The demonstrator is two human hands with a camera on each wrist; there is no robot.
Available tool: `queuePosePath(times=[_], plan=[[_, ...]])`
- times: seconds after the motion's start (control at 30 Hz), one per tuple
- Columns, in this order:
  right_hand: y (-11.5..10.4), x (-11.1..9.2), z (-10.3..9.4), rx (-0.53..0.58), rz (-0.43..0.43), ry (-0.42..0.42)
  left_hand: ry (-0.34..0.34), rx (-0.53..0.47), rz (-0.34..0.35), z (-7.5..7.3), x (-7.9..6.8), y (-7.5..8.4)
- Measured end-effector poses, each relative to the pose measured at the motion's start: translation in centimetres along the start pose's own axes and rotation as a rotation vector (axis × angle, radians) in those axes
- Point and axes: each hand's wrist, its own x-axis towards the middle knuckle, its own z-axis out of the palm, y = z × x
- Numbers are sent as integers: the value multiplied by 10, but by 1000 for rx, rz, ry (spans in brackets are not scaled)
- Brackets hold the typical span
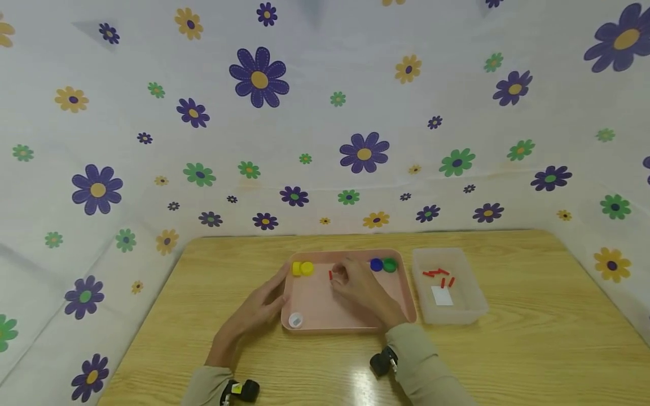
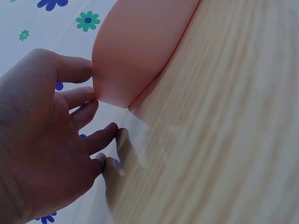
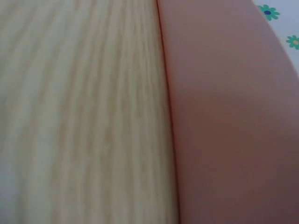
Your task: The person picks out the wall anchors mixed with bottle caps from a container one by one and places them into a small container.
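A pink tray (image 1: pixel 315 304) lies on the table. My left hand (image 1: pixel 261 304) rests against its left side, fingers fairly straight; in the left wrist view the thumb and fingertips touch the tray's outer wall (image 2: pixel 135 51). Over the middle of the tray is my right hand (image 1: pixel 358 285), fingers bent, with a small red stick (image 1: pixel 330 275) at the thumb and fingertips. Two yellow caps (image 1: pixel 307 268) sit at the tray's back left, a blue cap (image 1: pixel 376 264) and a green cap (image 1: pixel 390 265) at the back right. One white cap (image 1: pixel 295 320) occupies the front left corner.
To the tray's right stands a translucent plastic box (image 1: pixel 477 307) with several red sticks (image 1: pixel 443 283) and a white square (image 1: pixel 442 296) inside. The wooden table (image 1: pixel 538 316) meets a flower-patterned cloth (image 1: pixel 310 124) at the back and sides.
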Motion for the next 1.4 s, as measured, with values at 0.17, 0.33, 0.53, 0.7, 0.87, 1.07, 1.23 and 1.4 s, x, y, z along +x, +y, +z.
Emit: queuePosePath(times=[0.17, 0.33, 0.53, 0.7, 0.87, 1.07, 1.23, 1.4], plan=[[5, 4, 4, -15, 23, -21, 3, 1, 3, 3, 1, -1], [9, 8, 7, -33, 61, -52, -9, 15, -10, 4, 1, 0], [13, 14, 9, -38, 8, -71, -6, 35, -41, 3, 4, 2], [15, 17, 12, -51, 8, -93, 4, 34, -18, 4, 4, 2], [15, 18, 13, -71, 10, -101, 5, 39, -31, 6, 4, 1], [13, 16, 13, -61, 28, -119, 9, 40, -30, 6, 4, -1], [11, 15, 14, -53, 43, -115, 2, 46, -47, 6, 4, -2], [9, 15, 13, -45, 59, -122, 3, 27, -46, 7, 4, -2]])
